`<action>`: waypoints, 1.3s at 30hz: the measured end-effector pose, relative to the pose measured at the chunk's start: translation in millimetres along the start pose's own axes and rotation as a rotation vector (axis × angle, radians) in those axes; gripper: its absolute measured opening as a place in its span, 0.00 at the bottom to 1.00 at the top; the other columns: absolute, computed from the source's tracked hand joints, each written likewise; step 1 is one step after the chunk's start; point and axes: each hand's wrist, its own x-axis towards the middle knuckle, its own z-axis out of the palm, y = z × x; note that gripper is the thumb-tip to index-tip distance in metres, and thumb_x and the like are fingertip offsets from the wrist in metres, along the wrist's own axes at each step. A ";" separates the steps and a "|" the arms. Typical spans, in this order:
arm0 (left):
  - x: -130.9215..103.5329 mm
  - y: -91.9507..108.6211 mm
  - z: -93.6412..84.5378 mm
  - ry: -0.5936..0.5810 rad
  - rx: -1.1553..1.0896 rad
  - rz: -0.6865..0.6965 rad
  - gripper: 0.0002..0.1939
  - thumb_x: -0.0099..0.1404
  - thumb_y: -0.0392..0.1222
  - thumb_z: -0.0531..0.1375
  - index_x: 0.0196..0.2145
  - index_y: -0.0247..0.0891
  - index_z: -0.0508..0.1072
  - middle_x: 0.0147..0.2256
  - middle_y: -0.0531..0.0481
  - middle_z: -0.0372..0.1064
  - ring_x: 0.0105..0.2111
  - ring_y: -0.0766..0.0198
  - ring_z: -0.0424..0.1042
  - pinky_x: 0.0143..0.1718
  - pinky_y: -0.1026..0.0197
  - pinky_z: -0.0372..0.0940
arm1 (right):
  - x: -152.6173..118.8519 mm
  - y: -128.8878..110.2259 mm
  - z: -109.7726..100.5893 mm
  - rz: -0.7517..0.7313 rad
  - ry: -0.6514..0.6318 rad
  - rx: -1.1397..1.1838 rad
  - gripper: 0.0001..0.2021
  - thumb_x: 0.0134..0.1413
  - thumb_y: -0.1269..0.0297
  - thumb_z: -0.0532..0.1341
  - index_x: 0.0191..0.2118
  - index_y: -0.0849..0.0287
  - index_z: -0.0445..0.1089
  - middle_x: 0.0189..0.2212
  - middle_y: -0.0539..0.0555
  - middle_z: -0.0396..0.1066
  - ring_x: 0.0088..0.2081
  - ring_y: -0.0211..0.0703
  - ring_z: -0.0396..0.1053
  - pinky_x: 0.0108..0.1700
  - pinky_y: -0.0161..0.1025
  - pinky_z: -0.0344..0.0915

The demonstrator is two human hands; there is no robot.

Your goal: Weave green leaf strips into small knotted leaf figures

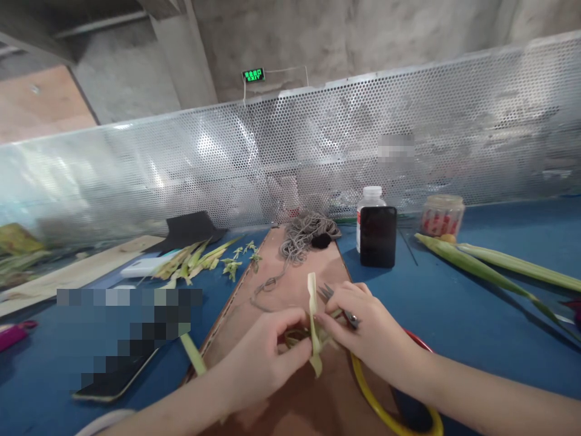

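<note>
A pale green strip of leaf [312,315] stands upright between my hands, with its lower end curling below the fingers. My left hand [276,351] is closed and pinches the strip between thumb and fingers. From the other side, my right hand [374,321] has its thumb and fingertips close against the strip; whether they press on it I cannot tell. That hand also holds scissors [363,384], blade tips pointing up and left, the yellow and red handle loops hanging below the palm. More leaf pieces are partly hidden behind my fingers.
Brown cardboard [236,339] lies under my hands, with grey yarn [299,239] at its far end. A black phone-like slab [378,237] leans against a white bottle [372,192]. A jar [442,213] and long leaves [476,266] lie right; leaf scraps [195,260] lie left.
</note>
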 end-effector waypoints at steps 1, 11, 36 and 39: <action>-0.4 1.0 -0.6 0.005 0.007 0.003 0.05 0.58 0.35 0.51 0.28 0.35 0.65 0.26 0.54 0.62 0.27 0.68 0.61 0.27 0.67 0.57 | 0.0 0.2 0.1 -0.003 0.005 -0.001 0.13 0.48 0.69 0.59 0.18 0.61 0.57 0.16 0.45 0.55 0.23 0.33 0.54 0.32 0.33 0.52; 1.7 2.0 -2.3 0.031 0.028 -0.001 0.06 0.58 0.38 0.52 0.29 0.34 0.67 0.25 0.54 0.63 0.26 0.68 0.62 0.28 0.67 0.58 | -0.1 1.7 1.7 -0.021 0.051 0.004 0.13 0.46 0.71 0.59 0.17 0.61 0.54 0.15 0.44 0.53 0.23 0.33 0.53 0.32 0.34 0.52; 6.5 -11.3 -4.1 0.164 0.099 -0.013 0.08 0.54 0.41 0.56 0.31 0.35 0.70 0.26 0.51 0.68 0.24 0.67 0.64 0.25 0.66 0.59 | -8.1 -5.9 -6.5 -0.291 -0.035 0.324 0.08 0.53 0.75 0.52 0.37 0.58 0.64 0.32 0.52 0.65 0.35 0.36 0.62 0.39 0.36 0.63; 4.4 -9.4 -1.6 0.136 0.125 0.032 0.06 0.53 0.39 0.57 0.28 0.34 0.70 0.26 0.51 0.68 0.26 0.67 0.64 0.26 0.67 0.59 | -8.8 -4.9 -3.7 -0.283 -0.038 0.290 0.05 0.51 0.74 0.53 0.34 0.59 0.64 0.32 0.53 0.64 0.34 0.35 0.63 0.36 0.33 0.63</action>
